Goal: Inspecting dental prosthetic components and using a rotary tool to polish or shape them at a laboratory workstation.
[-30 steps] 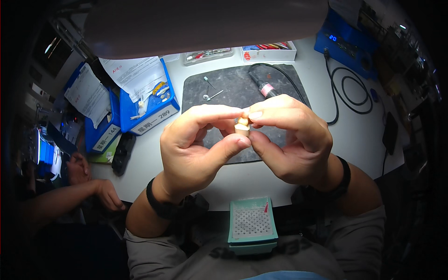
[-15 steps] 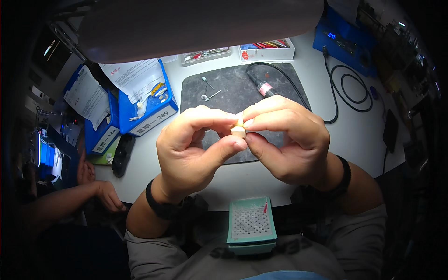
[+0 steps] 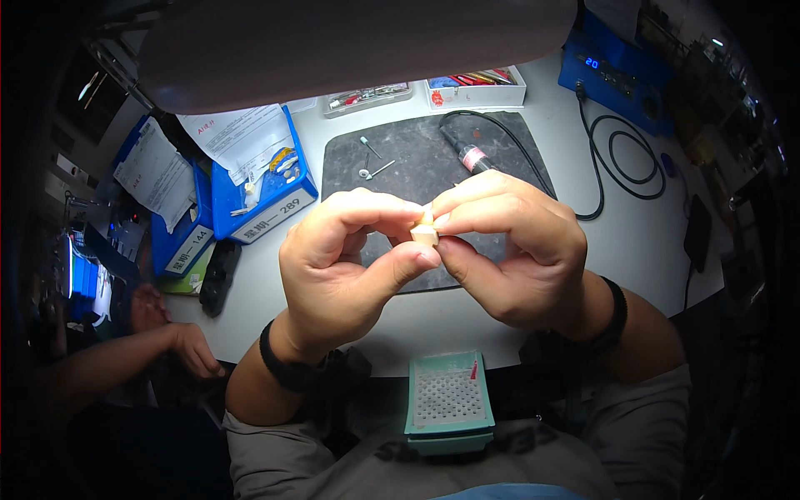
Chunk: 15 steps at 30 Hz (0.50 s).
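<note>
A small cream tooth model point(image 3: 424, 236), like a dental die with a tooth-shaped top, is held up over the near part of the dark mat. My left hand point(image 3: 333, 262) pinches it from the left between thumb and index finger. From the other side my right hand point(image 3: 525, 250) grips it, thumb low and fingertips at its pale top. Those fingers hide part of the piece. Behind my right hand lies a rotary handpiece point(image 3: 472, 158) with a pink band and black cord. Two small shanked rotary tools, a green-tipped bur point(image 3: 372, 147) and a disc on a mandrel point(image 3: 378, 171), rest on the mat.
Blue trays point(image 3: 265, 218) with papers and small parts stand at the left. A white box point(image 3: 477, 97) of tools and a clear case point(image 3: 368, 102) sit behind the mat point(image 3: 350, 158). A blue control unit point(image 3: 612, 71) is far right. Another person's hand point(image 3: 197, 350) is at left.
Both my hands keep their pinch on the tooth model, with only a very slight shift leftward at the right hand. The other person's farther hand at the left has shifted slightly.
</note>
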Each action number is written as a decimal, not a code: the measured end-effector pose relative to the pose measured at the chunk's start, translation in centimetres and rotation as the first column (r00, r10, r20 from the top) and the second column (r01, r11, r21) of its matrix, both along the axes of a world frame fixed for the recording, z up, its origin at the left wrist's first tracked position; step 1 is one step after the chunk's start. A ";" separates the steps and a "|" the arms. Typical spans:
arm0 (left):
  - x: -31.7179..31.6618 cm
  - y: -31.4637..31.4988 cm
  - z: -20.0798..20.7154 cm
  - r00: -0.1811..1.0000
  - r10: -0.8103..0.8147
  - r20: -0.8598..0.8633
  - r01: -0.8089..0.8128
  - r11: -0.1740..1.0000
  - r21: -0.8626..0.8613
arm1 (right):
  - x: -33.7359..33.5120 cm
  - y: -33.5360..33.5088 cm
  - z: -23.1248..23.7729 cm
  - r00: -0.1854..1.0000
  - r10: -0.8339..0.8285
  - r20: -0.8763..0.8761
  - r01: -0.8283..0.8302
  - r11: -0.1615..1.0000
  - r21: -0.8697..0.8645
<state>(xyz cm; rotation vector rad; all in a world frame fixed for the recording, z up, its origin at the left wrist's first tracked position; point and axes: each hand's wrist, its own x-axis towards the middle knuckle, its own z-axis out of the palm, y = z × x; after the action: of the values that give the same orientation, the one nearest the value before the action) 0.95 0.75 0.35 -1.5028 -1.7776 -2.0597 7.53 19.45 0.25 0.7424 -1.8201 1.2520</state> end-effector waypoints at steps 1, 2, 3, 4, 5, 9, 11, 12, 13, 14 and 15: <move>0.0 0.0 0.0 1.000 0.001 0.002 -0.001 1.000 0.000 | 0.0 0.0 0.0 1.000 0.000 0.000 0.000 1.000 0.000; 0.0 0.0 0.0 1.000 0.001 0.002 -0.001 1.000 0.000 | 0.0 0.1 0.1 1.000 -0.009 -0.005 0.009 1.000 0.012; 0.0 0.0 0.0 1.000 0.004 0.007 -0.004 1.000 -0.005 | 0.0 0.1 0.2 1.000 -0.018 -0.010 0.018 1.000 0.024; 0.1 -0.1 0.0 1.000 0.008 0.012 -0.008 1.000 -0.010 | 0.1 0.1 0.3 1.000 -0.017 -0.011 0.017 1.000 0.024; 0.1 -0.1 0.0 1.000 0.009 0.012 -0.009 1.000 -0.010 | 0.1 0.0 0.4 1.000 -0.019 -0.005 0.019 0.999 0.026; 0.0 -0.1 0.0 1.000 0.007 0.004 -0.007 1.000 -0.002 | 0.0 0.0 0.2 1.000 -0.007 -0.012 0.008 1.000 0.009; 0.0 0.0 -0.1 1.000 0.004 -0.001 -0.004 1.000 0.001 | 0.0 0.0 0.1 1.000 -0.004 -0.004 0.004 1.000 0.003; -0.1 -0.1 -0.1 1.000 0.004 -0.001 -0.004 1.000 0.001 | 0.0 0.0 0.1 1.000 0.000 0.004 0.000 1.000 -0.003; -0.1 -0.1 -0.1 1.000 0.004 -0.001 -0.004 1.000 0.000 | 0.0 0.0 0.0 1.000 0.000 0.004 0.000 1.000 -0.003; -0.1 -0.1 -0.1 1.000 0.004 -0.001 -0.004 1.000 0.000 | 0.0 0.0 0.0 1.000 -0.001 0.001 0.001 1.000 0.002; -0.1 0.0 -0.2 1.000 0.004 -0.001 -0.004 1.000 0.001 | 0.0 0.1 0.0 1.000 -0.002 -0.002 0.002 1.000 0.008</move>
<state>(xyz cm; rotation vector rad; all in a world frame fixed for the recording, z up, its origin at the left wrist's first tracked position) 0.83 0.70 0.18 -1.4991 -1.7776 -2.0575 7.49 19.51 0.25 0.7457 -1.8241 1.2430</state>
